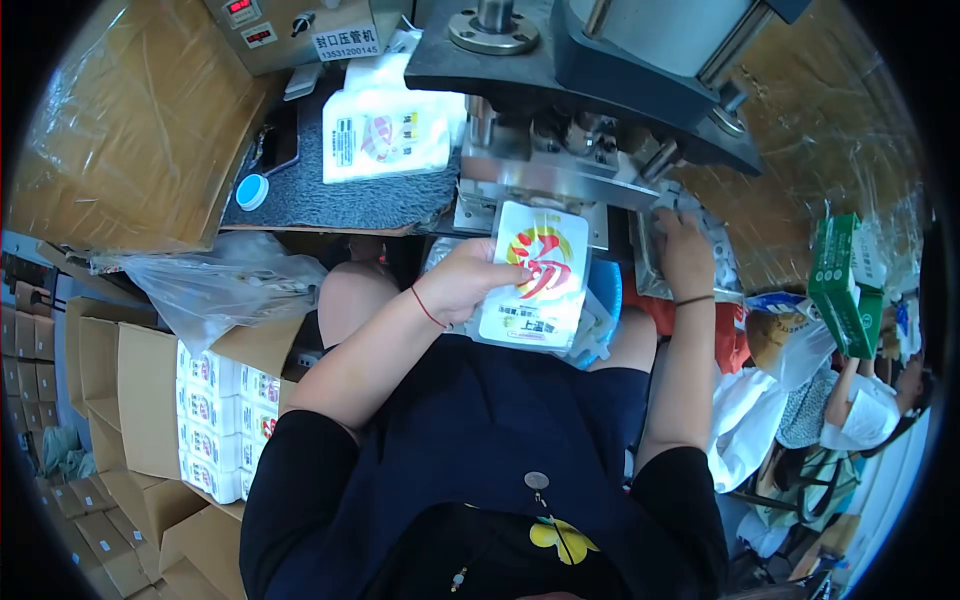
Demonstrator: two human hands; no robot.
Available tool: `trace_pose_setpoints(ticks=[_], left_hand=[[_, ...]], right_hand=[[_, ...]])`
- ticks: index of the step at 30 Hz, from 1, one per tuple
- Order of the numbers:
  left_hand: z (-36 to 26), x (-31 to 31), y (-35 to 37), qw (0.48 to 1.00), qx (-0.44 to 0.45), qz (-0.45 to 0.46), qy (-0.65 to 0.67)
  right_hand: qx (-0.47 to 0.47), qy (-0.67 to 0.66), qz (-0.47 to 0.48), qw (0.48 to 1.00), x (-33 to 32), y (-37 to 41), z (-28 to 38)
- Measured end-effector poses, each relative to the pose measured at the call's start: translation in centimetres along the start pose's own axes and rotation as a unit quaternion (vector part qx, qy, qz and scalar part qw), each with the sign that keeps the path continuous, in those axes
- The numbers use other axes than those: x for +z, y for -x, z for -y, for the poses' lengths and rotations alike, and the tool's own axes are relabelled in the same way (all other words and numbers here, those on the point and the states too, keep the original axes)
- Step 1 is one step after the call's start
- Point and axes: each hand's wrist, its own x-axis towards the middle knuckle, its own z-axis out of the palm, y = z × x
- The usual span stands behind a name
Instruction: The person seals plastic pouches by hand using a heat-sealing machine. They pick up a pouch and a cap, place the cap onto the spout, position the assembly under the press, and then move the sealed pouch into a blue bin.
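Note:
My left hand (468,282) is closed on the edge of a white printed pouch (540,318), thumb on its front. The pouch has a red and yellow design and is held up over my lap, just in front of the press machine (560,180). To the right, my right hand (686,250) reaches into a clear tray (645,265) of small pale pieces (718,245). Its fingers are bent down among them, and whatever they pinch is hidden. More white pouches (385,135) lie on the blue-grey mat (330,205) left of the machine.
A blue-and-white round lid (252,192) and a phone (278,142) lie on the mat. An open carton (150,400) with stacked printed packs (210,420) stands at lower left. A green box (838,285) is at right, and another person (860,410) sits beyond it.

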Motion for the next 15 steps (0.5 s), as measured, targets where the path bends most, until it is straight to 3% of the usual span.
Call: trace_pose_setpoints(ticks=[2, 4, 5, 7, 9, 10, 12, 15], left_hand=[[0.2, 0.1, -0.1, 1.000, 0.019, 0.002, 0.008], [-0.7, -2.8, -1.1, 0.937, 0.193, -0.171, -0.235], [-2.0, -4.6, -1.3, 0.867, 0.283, -0.229, -0.339], [-6.8, -6.0, -0.4, 0.653, 0.424, -0.361, -0.513], [-8.4, -10.6, -0.9, 0.408, 0.290, -0.392, -0.772], [-8.1, -11.4, -0.2, 0.389, 0.219, -0.350, -0.823], [-6.5, -10.1, 2.1, 0.412, 0.215, -0.286, -0.838], [-4.3, -8.4, 4.6, 0.445, 0.185, -0.226, -0.847]], right_hand=[[0.018, -0.001, -0.009, 1.000, 0.1, 0.4, 0.6], [0.025, -0.013, -0.026, 0.999, -0.5, 0.4, 1.1], [0.030, -0.019, -0.033, 0.999, -0.6, 0.4, 1.3], [0.039, -0.011, -0.046, 0.998, -0.5, 0.4, 1.4], [0.024, -0.023, -0.089, 0.995, -0.3, 0.6, 1.1], [0.006, -0.039, -0.128, 0.991, -0.1, 1.0, 0.6], [-0.025, -0.071, -0.178, 0.981, -0.6, 1.5, -0.4], [0.041, -0.225, -0.220, 0.948, -1.7, 3.6, 0.0]])
